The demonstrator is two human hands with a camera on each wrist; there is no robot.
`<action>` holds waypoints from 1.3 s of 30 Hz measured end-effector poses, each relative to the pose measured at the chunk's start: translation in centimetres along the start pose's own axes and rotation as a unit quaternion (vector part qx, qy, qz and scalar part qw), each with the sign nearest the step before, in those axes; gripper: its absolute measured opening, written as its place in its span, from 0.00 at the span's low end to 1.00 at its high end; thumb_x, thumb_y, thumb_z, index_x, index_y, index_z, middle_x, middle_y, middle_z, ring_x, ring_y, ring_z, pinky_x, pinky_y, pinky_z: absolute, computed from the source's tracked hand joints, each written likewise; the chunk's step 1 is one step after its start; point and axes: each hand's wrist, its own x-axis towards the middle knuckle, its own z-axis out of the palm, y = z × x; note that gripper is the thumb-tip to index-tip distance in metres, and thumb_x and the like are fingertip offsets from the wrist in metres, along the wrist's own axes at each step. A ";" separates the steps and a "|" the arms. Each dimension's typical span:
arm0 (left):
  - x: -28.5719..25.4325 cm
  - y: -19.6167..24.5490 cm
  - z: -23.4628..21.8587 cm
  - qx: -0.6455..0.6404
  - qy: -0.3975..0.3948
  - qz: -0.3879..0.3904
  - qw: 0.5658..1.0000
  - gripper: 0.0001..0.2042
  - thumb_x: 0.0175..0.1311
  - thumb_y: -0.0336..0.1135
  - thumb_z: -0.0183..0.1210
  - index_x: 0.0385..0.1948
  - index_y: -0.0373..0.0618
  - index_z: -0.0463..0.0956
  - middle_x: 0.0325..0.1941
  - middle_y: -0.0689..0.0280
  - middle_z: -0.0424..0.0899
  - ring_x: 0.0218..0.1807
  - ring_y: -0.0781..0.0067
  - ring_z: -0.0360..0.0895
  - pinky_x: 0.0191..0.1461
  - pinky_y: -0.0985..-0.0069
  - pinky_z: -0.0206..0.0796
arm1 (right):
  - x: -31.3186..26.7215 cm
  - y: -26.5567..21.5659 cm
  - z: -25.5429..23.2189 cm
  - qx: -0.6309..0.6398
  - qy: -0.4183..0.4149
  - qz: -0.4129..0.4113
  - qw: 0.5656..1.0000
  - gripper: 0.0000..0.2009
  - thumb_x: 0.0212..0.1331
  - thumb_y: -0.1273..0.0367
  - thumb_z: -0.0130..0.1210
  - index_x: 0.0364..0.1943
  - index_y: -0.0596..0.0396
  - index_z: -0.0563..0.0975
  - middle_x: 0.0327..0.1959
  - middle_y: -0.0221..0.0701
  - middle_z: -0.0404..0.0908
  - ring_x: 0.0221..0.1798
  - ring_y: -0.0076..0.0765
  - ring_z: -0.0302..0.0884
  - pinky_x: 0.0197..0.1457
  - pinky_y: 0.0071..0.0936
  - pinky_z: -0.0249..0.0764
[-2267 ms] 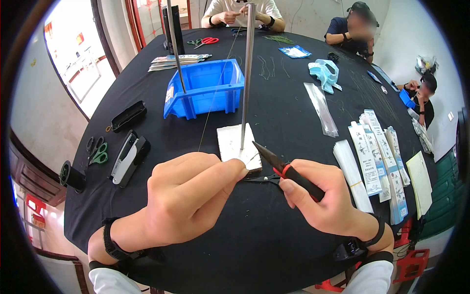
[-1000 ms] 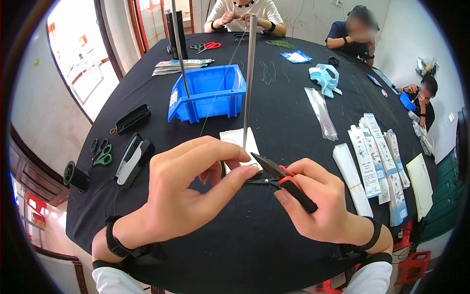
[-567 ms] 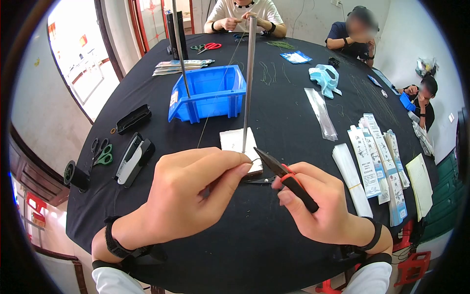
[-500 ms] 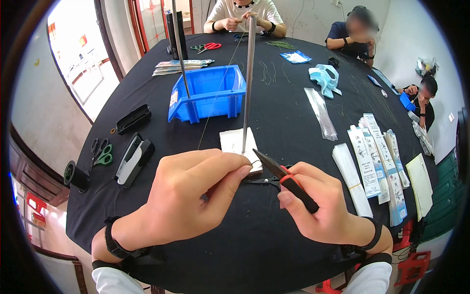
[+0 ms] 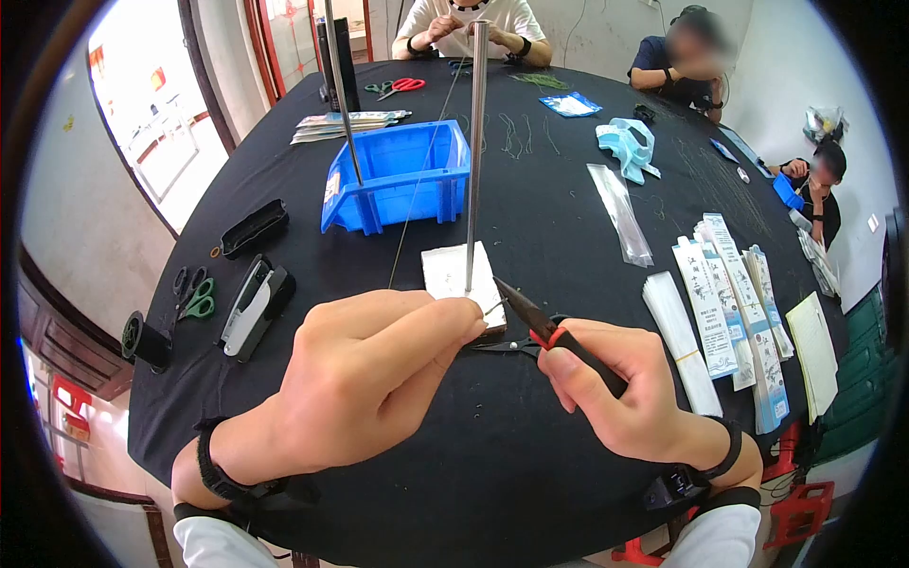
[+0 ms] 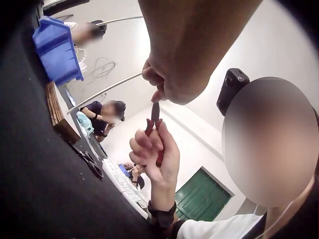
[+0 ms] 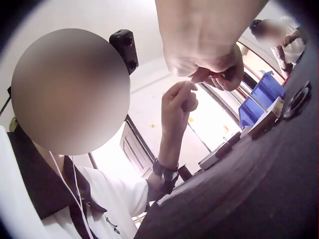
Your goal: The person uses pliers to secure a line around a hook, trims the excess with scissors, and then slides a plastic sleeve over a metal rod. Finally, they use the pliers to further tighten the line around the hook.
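My left hand (image 5: 379,379) pinches a thin, dark, wire-like piece (image 5: 495,305) between thumb and forefinger; its short end juts out to the right. My right hand (image 5: 620,383) grips pliers (image 5: 527,312) with black and red handles, thumb along the handle. The pliers' dark pointed nose lies close to the left fingertips and the jutting end. The left wrist view shows the pliers (image 6: 156,113) from below, their nose up at the left hand's fingertips. Behind the hands stands a metal rod (image 5: 478,123) on a whitish block (image 5: 445,270).
Black scissors (image 5: 516,348) lie beneath the hands. A blue bin (image 5: 398,194) stands behind, with a thin line (image 5: 414,199) crossing before it. At left are a stapler (image 5: 254,308) and green-handled scissors (image 5: 199,298); at right, printed packets (image 5: 705,312). Several people sit around the table.
The left thumb and forefinger, parted a second ago, have come together in a pinch. The right thumb, earlier off the handle, now lies on it. The head view has shifted slightly.
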 end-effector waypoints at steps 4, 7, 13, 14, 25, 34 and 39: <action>-0.2 -0.4 0.6 0.000 0.033 -0.011 0.999 0.03 0.54 0.21 0.58 0.29 0.36 0.77 0.19 0.64 0.77 0.15 0.78 0.69 0.17 0.83 0.55 | 0.0 0.1 -0.4 0.029 -0.029 0.037 0.998 0.15 0.62 0.67 0.51 0.19 0.60 0.72 0.15 0.26 0.67 0.18 0.17 0.60 0.22 0.20 0.54; 0.1 0.0 0.5 -0.011 0.046 -0.076 0.996 0.04 0.55 0.23 0.60 0.31 0.38 0.79 0.16 0.69 0.75 0.14 0.86 0.64 0.17 0.86 0.49 | -0.1 0.0 0.0 0.082 -0.030 0.064 0.994 0.15 0.62 0.66 0.52 0.19 0.59 0.72 0.15 0.26 0.68 0.18 0.16 0.62 0.22 0.19 0.55; 0.1 0.2 0.3 -0.068 0.035 -0.158 0.984 0.06 0.54 0.24 0.61 0.33 0.38 0.80 0.13 0.73 0.69 0.14 0.90 0.58 0.17 0.89 0.44 | -0.2 1.1 0.6 -0.020 0.015 -0.055 0.998 0.14 0.61 0.65 0.53 0.23 0.62 0.75 0.22 0.30 0.73 0.21 0.18 0.67 0.23 0.17 0.60; 0.0 0.2 0.3 -0.065 0.035 -0.156 0.985 0.05 0.53 0.23 0.61 0.33 0.39 0.79 0.13 0.73 0.69 0.14 0.89 0.59 0.17 0.88 0.45 | -0.1 1.1 0.7 -0.045 0.030 -0.068 0.996 0.13 0.60 0.66 0.53 0.23 0.62 0.76 0.23 0.31 0.74 0.21 0.19 0.68 0.23 0.17 0.60; 0.0 -1.2 0.8 0.059 0.068 0.027 0.996 0.07 0.47 0.21 0.63 0.29 0.41 0.77 0.20 0.67 0.77 0.16 0.80 0.70 0.19 0.84 0.59 | -1.0 3.7 1.4 -0.250 -0.085 -0.055 0.963 0.08 0.53 0.69 0.55 0.24 0.61 0.75 0.26 0.34 0.71 0.27 0.38 0.70 0.33 0.30 0.68; 0.0 -1.5 1.1 0.054 0.040 0.103 0.992 0.10 0.41 0.22 0.64 0.28 0.42 0.77 0.32 0.61 0.82 0.25 0.71 0.79 0.24 0.81 0.68 | 0.6 1.4 0.6 -0.194 -0.045 -0.100 0.975 0.18 0.49 0.59 0.63 0.33 0.60 0.75 0.43 0.41 0.72 0.47 0.42 0.73 0.48 0.33 0.70; -0.2 -1.0 0.9 0.063 0.006 0.125 0.990 0.09 0.42 0.24 0.64 0.29 0.41 0.78 0.36 0.61 0.82 0.28 0.70 0.80 0.26 0.81 0.69 | 1.2 0.1 0.0 -0.129 0.029 -0.175 0.976 0.08 0.48 0.75 0.61 0.33 0.59 0.77 0.31 0.35 0.77 0.33 0.35 0.76 0.35 0.24 0.72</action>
